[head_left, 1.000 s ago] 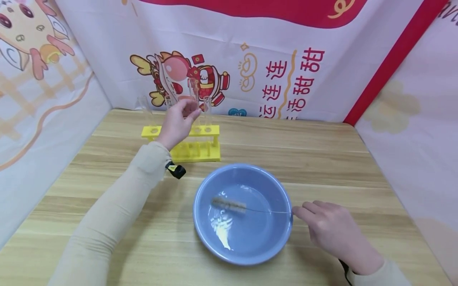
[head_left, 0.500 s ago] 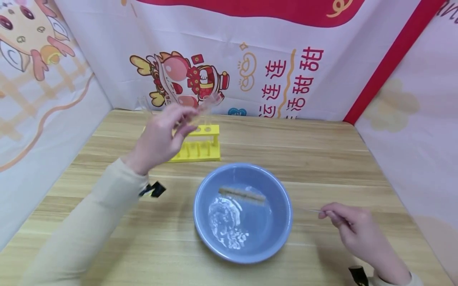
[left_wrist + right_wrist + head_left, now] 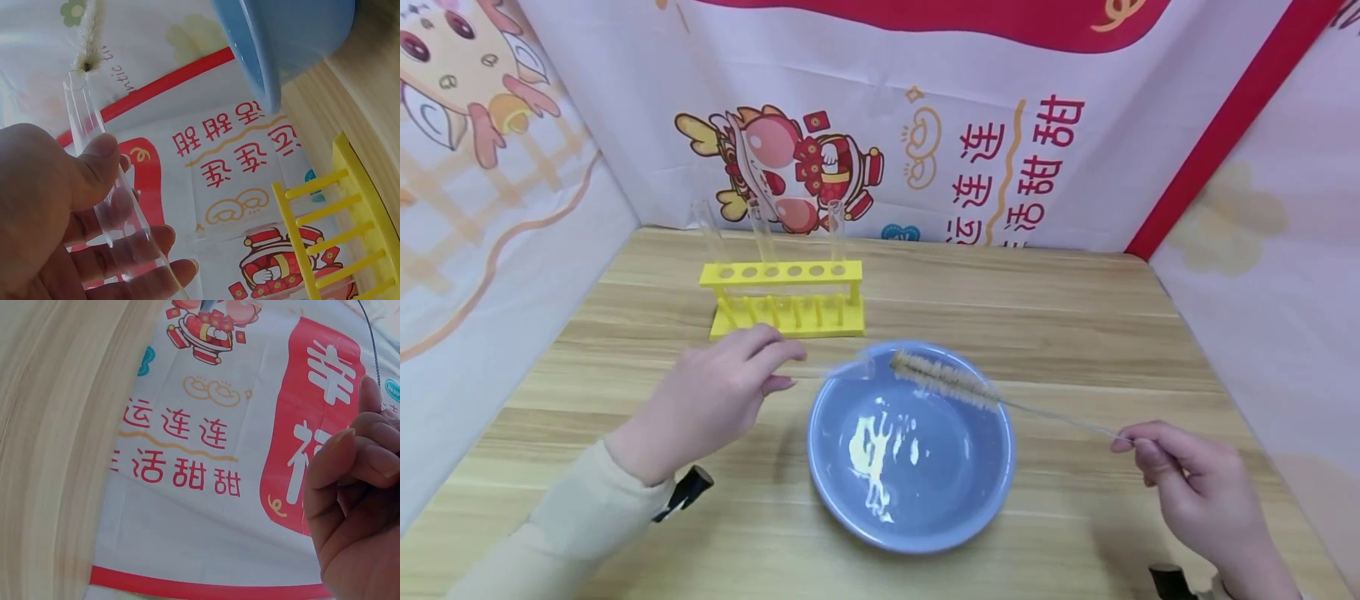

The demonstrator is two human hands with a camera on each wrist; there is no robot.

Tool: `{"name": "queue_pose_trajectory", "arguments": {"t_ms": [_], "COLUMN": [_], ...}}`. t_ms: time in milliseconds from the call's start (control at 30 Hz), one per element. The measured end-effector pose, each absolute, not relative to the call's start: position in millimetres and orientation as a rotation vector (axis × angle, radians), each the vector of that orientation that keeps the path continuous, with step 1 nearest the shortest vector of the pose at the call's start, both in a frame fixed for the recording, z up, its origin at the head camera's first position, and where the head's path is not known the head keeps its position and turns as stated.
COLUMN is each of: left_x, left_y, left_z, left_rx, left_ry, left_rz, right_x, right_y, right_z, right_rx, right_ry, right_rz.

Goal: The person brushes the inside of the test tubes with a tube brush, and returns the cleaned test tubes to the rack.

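Note:
My left hand (image 3: pixel 715 387) holds a clear test tube (image 3: pixel 84 115) between thumb and fingers, its mouth pointing right over the rim of the blue basin (image 3: pixel 981 467). With fingertips and thumb, my right hand (image 3: pixel 1206 487) pinches the thin wire handle of a bristle test tube brush (image 3: pixel 946 381). The pale brush head hangs above the basin, its tip close in front of the tube's mouth. In the left wrist view the brush tip (image 3: pixel 90 47) appears right at the tube's opening. Water glints inside the basin.
Behind my left hand stands a yellow test tube rack (image 3: pixel 790 328) with three clear test tubes (image 3: pixel 838 237) upright in it. A printed cloth (image 3: pixel 880 75) hangs behind the wooden table (image 3: pixel 1045 308), with more cloth along both sides.
My left hand has lifted a test tube out of the rack and brought it down toward the basin. My right hand has moved right, raising the brush from the water.

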State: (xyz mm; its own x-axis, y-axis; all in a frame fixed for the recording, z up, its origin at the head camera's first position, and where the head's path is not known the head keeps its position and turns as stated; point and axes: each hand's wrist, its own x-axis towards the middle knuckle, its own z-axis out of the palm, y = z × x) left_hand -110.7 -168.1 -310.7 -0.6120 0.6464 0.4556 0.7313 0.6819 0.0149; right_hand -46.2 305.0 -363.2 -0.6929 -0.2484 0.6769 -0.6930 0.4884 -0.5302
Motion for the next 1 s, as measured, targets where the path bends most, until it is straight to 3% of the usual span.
{"name": "queue_pose_trajectory", "arguments": {"t_ms": [633, 1000], "left_x": [-103, -107], "left_y": [-158, -149], "left_z": [-326, -326], "left_rx": [-1.198, -1.2], "left_ry": [-2.437, -2.481], "left_rz": [-0.197, -0.173], "right_x": [-54, -59], "right_y": [273, 255], "right_z": [-338, -336], "right_rx": [0.972, 1.044], "right_ry": [-1.856, -1.826], "right_rz": [0.596, 0.572]}}
